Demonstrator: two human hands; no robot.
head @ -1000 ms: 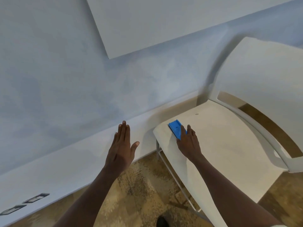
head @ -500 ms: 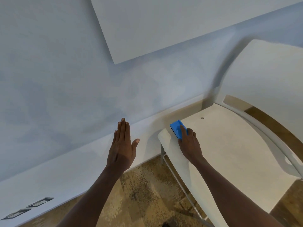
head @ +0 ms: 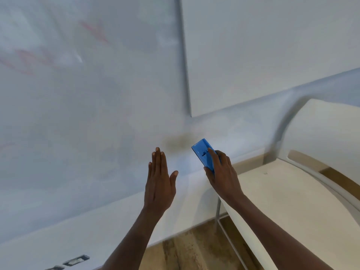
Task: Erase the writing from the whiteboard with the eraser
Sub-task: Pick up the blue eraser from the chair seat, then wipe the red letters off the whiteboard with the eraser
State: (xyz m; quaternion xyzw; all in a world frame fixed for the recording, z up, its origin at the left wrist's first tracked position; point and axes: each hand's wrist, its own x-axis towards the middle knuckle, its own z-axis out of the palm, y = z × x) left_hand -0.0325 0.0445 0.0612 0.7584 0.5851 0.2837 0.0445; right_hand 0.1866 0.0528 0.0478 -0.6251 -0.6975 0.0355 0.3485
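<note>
My right hand (head: 222, 172) grips a blue eraser (head: 203, 152) and holds it up in the air, in front of the wall and left of the chair seat. My left hand (head: 159, 180) is raised flat beside it with its fingers straight and together, holding nothing. The whiteboard surface (head: 87, 84) fills the upper left of the view. Faint, blurred red writing (head: 93, 31) shows on it at the top left, well above both hands.
A white chair (head: 292, 201) stands at the right, its seat just under my right forearm. A white panel (head: 272, 55) hangs at the upper right. Below are a white baseboard (head: 97, 227), floor sockets (head: 76, 260) and brown patterned carpet (head: 185, 254).
My right hand has lifted the blue eraser off the chair seat and up to the left. The view has tilted upward, bringing the red writing into sight. My left hand stays raised.
</note>
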